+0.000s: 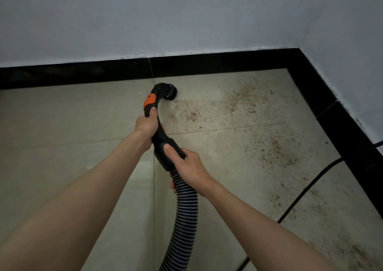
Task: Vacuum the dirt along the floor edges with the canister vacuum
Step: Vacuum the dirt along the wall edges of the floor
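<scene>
Dirt [244, 107] speckles beige floor tiles [72, 115] by black skirting [207, 63]; both hands' grip clenches the vacuum handle [157, 123].

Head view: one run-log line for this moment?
left hand: grips handle | right hand: grips hose cuff | brush nozzle: on floor near baseboard | dirt: right of nozzle
</scene>
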Available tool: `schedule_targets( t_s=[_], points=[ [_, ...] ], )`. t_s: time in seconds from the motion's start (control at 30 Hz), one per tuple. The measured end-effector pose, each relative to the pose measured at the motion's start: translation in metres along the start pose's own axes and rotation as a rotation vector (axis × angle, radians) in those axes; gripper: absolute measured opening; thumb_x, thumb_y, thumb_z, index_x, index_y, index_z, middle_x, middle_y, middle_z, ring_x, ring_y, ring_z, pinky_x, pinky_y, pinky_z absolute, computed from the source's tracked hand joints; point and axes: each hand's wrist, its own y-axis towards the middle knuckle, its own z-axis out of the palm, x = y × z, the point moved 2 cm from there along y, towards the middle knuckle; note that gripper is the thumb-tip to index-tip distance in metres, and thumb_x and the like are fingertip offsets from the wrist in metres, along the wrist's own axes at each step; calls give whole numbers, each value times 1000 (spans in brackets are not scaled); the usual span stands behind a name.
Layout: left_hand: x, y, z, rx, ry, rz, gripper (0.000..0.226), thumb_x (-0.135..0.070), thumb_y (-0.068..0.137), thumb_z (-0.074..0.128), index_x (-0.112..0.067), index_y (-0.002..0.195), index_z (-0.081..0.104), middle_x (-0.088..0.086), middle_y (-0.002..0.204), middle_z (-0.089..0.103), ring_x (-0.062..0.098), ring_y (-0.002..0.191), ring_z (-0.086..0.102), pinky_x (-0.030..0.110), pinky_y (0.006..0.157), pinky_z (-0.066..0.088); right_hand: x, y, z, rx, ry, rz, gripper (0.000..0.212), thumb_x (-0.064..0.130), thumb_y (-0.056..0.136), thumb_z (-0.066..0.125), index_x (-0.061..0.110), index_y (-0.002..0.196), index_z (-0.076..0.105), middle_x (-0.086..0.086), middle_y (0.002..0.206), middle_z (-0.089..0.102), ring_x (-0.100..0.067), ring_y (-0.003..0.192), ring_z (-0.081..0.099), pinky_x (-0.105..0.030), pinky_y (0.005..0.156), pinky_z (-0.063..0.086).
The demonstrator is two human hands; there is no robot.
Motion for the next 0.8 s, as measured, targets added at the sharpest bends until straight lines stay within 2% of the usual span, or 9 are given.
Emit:
schedule_targets(
  t_s=[0.13,0.3,0.47,0.6,0.8],
  points=[
    [9,-15,-8,-5,-40,-15,33,-38,100,40,-11,82,44,7,72,54,19,63,53,37,81,51,-5,-14,5,6,-21,14,37,47,94,56,11,93,52,-10,70,56,-20,43,57,-29,44,50],
    [17,-30,-3,20,-36,-19,34,-37,100,40,-10,80,43,7,72,53,20,64,53,39,85,51,-10,-33,0,-13,-12,24,36,47,94,55,11,92,51,-10,69,55,-20,43,57,-30,45,50],
    [20,-36,13,62,14,-10,33,-38,99,40,-8,90,47,8,74,53,22,68,54,40,85,51,-14,-44,-10,-65,7,42,35,49,93,55,15,92,52,-9,71,56,-19,42,57,-29,43,52],
    [16,-40,34,100,60,-4,37,-42,99,41,-6,102,49,8,78,54,25,80,56,41,90,51,-15,-48,-22,-109,51,41,37,50,93,55,13,92,52,-10,71,57,-21,44,58,-30,45,52],
    [15,-50,68,141,90,7,36,-41,99,41,-7,103,50,6,72,54,19,64,53,34,72,50,-23,-50,-44,-184,105,30,38,50,92,56,12,92,54,-13,76,59,-22,43,57,-32,46,52]
  ],
)
